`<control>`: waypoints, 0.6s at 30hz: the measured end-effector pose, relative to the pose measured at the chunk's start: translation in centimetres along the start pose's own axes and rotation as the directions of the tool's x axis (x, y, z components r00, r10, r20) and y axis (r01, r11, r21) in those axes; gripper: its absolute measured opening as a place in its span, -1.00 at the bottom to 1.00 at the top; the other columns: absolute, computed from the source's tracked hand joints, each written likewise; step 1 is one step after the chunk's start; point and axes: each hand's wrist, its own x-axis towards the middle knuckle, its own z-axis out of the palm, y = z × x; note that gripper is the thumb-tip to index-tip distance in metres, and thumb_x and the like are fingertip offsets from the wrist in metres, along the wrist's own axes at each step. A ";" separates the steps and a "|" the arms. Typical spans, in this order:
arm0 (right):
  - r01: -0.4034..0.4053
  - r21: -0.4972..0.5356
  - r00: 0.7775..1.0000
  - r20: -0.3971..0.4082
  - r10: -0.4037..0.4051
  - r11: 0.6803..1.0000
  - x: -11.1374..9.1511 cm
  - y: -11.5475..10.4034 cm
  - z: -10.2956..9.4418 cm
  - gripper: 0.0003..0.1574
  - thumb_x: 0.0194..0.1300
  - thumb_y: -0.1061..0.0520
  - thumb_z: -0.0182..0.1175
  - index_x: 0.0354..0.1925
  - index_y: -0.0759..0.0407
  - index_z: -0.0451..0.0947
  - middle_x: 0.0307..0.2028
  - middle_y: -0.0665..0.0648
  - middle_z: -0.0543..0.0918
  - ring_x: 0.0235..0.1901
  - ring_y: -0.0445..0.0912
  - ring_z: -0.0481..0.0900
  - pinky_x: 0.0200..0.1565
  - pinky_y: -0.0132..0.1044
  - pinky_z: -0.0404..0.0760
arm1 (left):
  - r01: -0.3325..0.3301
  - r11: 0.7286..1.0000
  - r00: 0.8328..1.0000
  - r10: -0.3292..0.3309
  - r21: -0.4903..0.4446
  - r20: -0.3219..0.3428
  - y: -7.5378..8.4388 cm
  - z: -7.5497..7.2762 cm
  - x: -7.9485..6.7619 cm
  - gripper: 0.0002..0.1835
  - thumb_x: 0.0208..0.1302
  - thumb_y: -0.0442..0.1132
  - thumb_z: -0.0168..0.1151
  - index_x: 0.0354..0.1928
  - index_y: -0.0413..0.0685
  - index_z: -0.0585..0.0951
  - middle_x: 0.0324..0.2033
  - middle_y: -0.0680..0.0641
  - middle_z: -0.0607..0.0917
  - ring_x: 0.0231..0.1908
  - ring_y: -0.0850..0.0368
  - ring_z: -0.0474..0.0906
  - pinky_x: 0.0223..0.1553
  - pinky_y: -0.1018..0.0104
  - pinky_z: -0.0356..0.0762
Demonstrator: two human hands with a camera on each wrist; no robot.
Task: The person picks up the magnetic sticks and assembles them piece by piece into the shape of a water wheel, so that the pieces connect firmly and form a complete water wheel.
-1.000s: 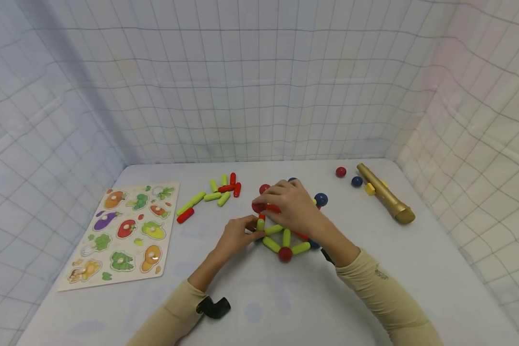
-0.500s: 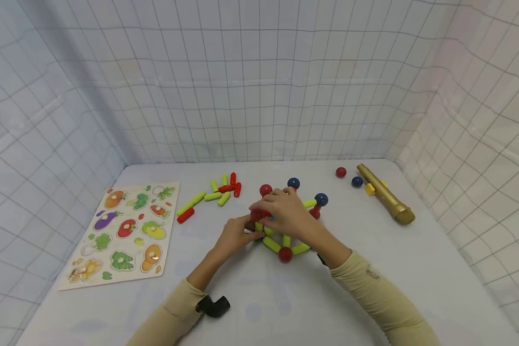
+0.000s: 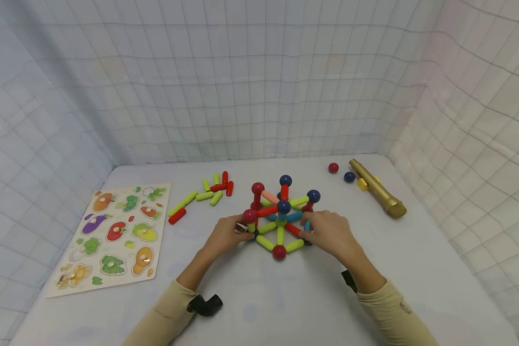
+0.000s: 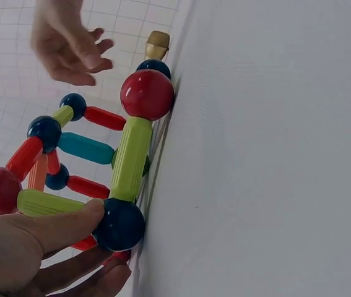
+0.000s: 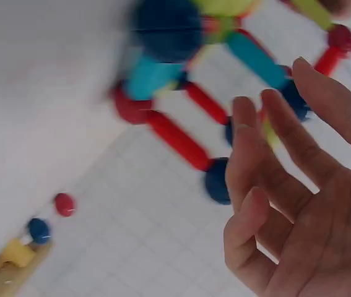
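Ball-and-rod structure [image 3: 281, 222] is likely steadied by left hand [image 3: 224, 236] pinching its left blue ball [image 4: 119, 225], loose-fingered right hand [image 3: 332, 234] opposite.

"What lies on the white worktop [image 3: 268, 298]?"
"A ball-and-rod frame [image 3: 280, 236]. To its left, a vegetable puzzle board [image 3: 111, 247]; to its back left, loose rods [image 3: 205, 196]."
"And right of the frame?"
"A red ball [image 3: 333, 167], a blue ball [image 3: 349, 177], a golden tube [image 3: 377, 191]."

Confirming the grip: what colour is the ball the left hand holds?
Dark blue ball, clearest in the left wrist view.
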 end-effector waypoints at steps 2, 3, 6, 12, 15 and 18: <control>-0.081 -0.012 0.993 0.086 0.082 0.997 -0.4 1.4 0.6 -0.69 0.16 -0.06 0.38 -0.17 0.03 0.64 -0.48 0.02 0.63 -0.55 -0.14 0.48 -0.58 -0.35 0.41 | 0.017 0.999 1.000 -0.017 0.027 0.011 -0.1 0.1 0.2 -0.62 0.13 -0.21 0.43 0.02 -0.05 0.66 -0.14 -0.02 0.75 -0.13 0.06 0.67 -0.09 0.17 0.66; -0.096 -0.011 0.989 0.108 0.097 0.995 -0.5 2.0 0.9 -0.69 0.16 -0.06 0.38 -0.17 0.04 0.63 -0.49 0.03 0.62 -0.55 -0.12 0.47 -0.57 -0.34 0.41 | 0.018 0.999 1.000 -0.018 0.039 0.016 -0.2 0.3 0.3 -0.64 0.13 -0.21 0.43 0.00 -0.05 0.67 -0.16 -0.02 0.76 -0.14 0.07 0.67 -0.09 0.17 0.66; -0.079 0.006 0.988 0.134 0.077 0.997 -0.3 2.6 2.0 -0.72 0.15 -0.03 0.39 -0.20 0.02 0.60 -0.52 0.01 0.59 -0.55 -0.12 0.46 -0.56 -0.33 0.39 | 0.013 0.998 1.000 -0.015 0.068 0.026 -0.4 -0.1 0.2 -0.66 0.14 -0.19 0.42 -0.02 -0.06 0.68 -0.19 -0.01 0.76 -0.15 0.07 0.67 -0.09 0.18 0.66; -0.040 0.005 0.990 0.135 0.039 0.999 -0.7 2.9 3.0 -0.73 0.11 -0.02 0.42 -0.28 0.02 0.57 -0.58 -0.02 0.52 -0.56 -0.12 0.41 -0.56 -0.33 0.35 | -0.016 0.996 0.996 0.008 0.085 0.091 -0.1 -0.7 0.0 -0.65 0.16 -0.19 0.41 -0.01 -0.11 0.67 -0.16 -0.06 0.76 -0.18 0.07 0.69 -0.13 0.23 0.66; -0.029 0.005 0.988 0.150 0.027 1.000 -0.8 2.9 3.0 -0.71 0.12 -0.05 0.41 -0.30 0.02 0.54 -0.60 -0.01 0.49 -0.58 -0.11 0.40 -0.58 -0.33 0.32 | -0.044 0.994 0.979 0.023 0.100 0.203 0.0 -1.9 -0.4 -0.64 0.18 -0.22 0.38 0.03 -0.12 0.66 -0.09 -0.08 0.75 -0.17 0.09 0.68 -0.11 0.24 0.66; -0.009 0.017 0.990 0.143 0.007 1.000 -0.4 2.8 2.8 -0.73 0.12 -0.04 0.41 -0.32 0.01 0.54 -0.59 -0.01 0.48 -0.58 -0.10 0.40 -0.59 -0.33 0.29 | -0.072 0.991 0.950 0.033 0.115 0.311 -0.5 -3.9 -0.9 -0.64 0.23 -0.23 0.32 0.08 -0.10 0.64 -0.07 -0.07 0.74 -0.13 0.09 0.67 -0.08 0.24 0.64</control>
